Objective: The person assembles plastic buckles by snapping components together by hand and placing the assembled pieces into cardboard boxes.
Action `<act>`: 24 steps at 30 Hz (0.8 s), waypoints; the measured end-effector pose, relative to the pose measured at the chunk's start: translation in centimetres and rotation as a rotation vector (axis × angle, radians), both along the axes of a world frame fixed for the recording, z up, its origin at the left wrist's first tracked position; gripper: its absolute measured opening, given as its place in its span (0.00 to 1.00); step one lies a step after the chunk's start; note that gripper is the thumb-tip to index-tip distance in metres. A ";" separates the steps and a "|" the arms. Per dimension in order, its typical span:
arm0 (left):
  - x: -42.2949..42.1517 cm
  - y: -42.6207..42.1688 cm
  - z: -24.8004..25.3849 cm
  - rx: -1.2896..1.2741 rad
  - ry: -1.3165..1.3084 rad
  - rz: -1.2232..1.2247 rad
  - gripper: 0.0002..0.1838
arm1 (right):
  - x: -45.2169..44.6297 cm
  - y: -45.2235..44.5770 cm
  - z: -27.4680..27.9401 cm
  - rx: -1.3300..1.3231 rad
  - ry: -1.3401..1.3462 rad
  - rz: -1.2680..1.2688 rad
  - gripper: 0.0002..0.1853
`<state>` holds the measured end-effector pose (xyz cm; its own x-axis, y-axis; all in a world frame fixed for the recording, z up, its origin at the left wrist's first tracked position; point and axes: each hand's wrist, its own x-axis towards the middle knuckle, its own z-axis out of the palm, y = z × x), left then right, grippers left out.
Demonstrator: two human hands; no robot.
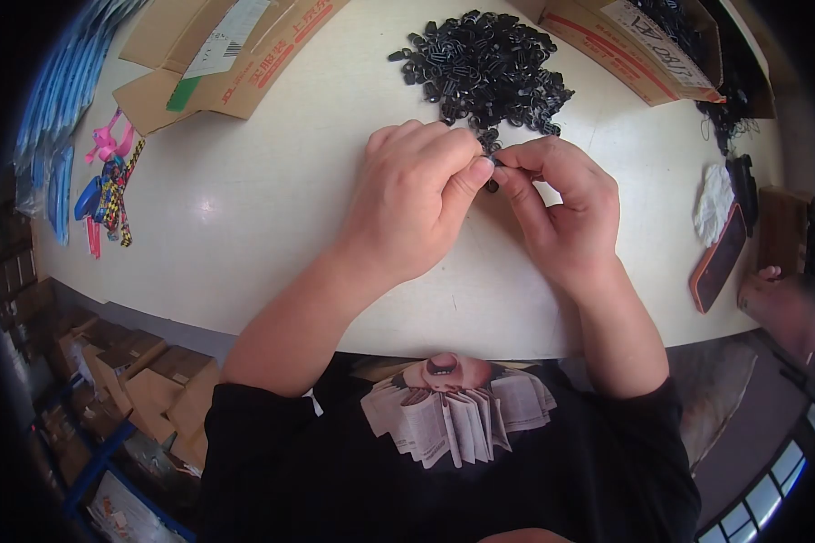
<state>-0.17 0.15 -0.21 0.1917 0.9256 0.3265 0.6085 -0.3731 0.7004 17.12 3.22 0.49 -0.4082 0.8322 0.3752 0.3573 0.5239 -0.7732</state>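
Left hand (417,195): grip narrow, thumb pressed to curled fingers. Right hand (566,204): grip narrow, thumb and forefinger pinched together, tips meeting those of the left hand. Between the fingertips, one small black piece (493,185), held by both, mostly covered; located over the middle of the table (244,217), just on the near side of the pile.

Pile of black clips (484,68): loose heap, far middle of the table, a few pieces trailing towards the hands.

Far right carton (620,54): cardboard, open, red print and white label on the side; holds more black pieces (668,16). Further black pieces lie just beside it, on its right.

Far left carton (276,54): cardboard, flaps spread, red lettering, white label, strip of green tape; contents hidden.

Left edge: blue packets (63,100) in clear plastic, stacked; near them, straps (113,195) in pink, blue, red and a multicoloured pattern.

Right edge: white cloth (714,204); near it, orange-edged phone (720,261).

Near left, below the table: several brown cartons (167,376), contents unclear.
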 end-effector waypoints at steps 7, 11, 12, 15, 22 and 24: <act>0.5 0.1 -0.5 0.086 -0.203 0.065 0.05 | 0.1 0.0 0.0 -0.051 0.031 -0.032 0.05; 0.2 0.4 -0.9 0.205 -0.038 0.032 0.07 | 0.1 -0.1 -0.2 -0.079 0.051 -0.040 0.05; 0.1 0.4 -0.8 0.204 -0.002 0.038 0.07 | 0.0 0.0 -0.3 -0.082 0.052 -0.037 0.05; 0.1 0.4 -0.6 0.197 0.087 0.055 0.04 | 0.1 0.0 -0.6 -0.075 0.040 -0.025 0.05; 0.7 0.0 0.1 0.147 0.085 0.132 0.05 | -0.3 -0.3 -0.3 -0.143 0.086 -0.018 0.04; 0.4 0.0 0.5 0.147 0.058 0.169 0.06 | -0.1 -0.2 0.0 -0.132 0.120 -0.034 0.04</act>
<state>0.27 0.18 0.33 0.0602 0.8895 0.4530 0.7084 -0.3577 0.6084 17.01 2.97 0.46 -0.3376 0.8901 0.3063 0.2740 0.4042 -0.8727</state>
